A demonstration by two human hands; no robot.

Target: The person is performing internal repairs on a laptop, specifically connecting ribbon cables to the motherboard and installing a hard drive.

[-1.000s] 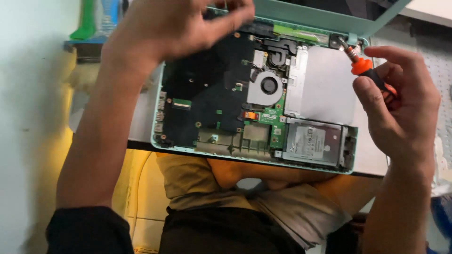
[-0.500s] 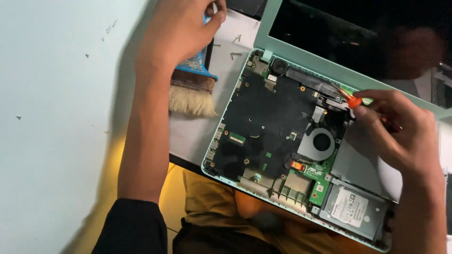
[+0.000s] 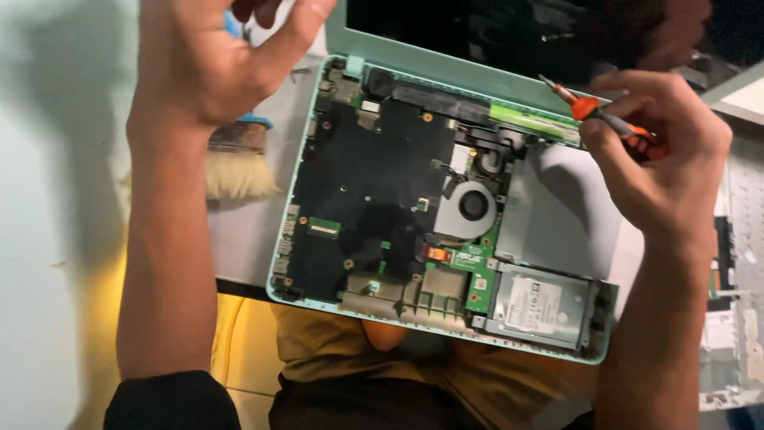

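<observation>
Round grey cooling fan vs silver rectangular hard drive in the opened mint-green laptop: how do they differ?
The round grey cooling fan is circular with a dark hub; the silver rectangular hard drive is a flat box with a pale label. The fan sits mid-chassis beside the black board cover; the drive sits in the near corner bay. The fan looks smaller than the drive. Both lie exposed inside the mint-green laptop base.

Looks like an electronics repair bench: opened mint-green laptop (image 3: 446, 215) with bare circuit board, orange screwdriver (image 3: 609, 119), dusting brush (image 3: 237, 163) on white table (image 3: 48, 239).
</observation>
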